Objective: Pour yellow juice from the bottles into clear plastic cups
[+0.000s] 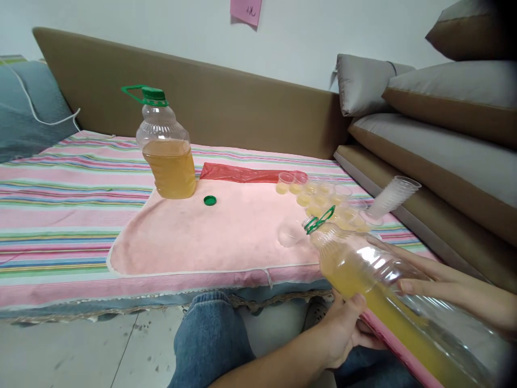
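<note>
From where I stand, the person has both hands on a big ribbed clear plastic bottle point(363, 280), tipped well over at the edge of the bed. The left hand point(341, 328) grips it from below near the shoulder, thumb against the near side. The right hand point(446, 277) clasps it further back, thumb on top and fingers along the far side. Yellow liquid lies along the bottle's lower wall, and a green loop handle point(326, 215) sticks up from the neck. The mouth points at a thin, see-through plastic cup point(287, 235); whether the two touch, I can't tell.

Behind it sits a cluster of clear round cups point(325, 196) holding shallow yellow liquid, and beside them leans a slanting, frosty-looking stack of nested cups point(391, 200). On the left stands a waisted clear plastic bottle point(173, 172), green-capped and partly filled with amber liquid. A flat green round cap point(209, 200) lies near its base, on a soft, fuzzy pink mat point(194, 237) with pale edging. Crinkled red plastic film point(238, 172) lies along its back edge, and striped cloth point(60, 215) spreads underneath.
</note>
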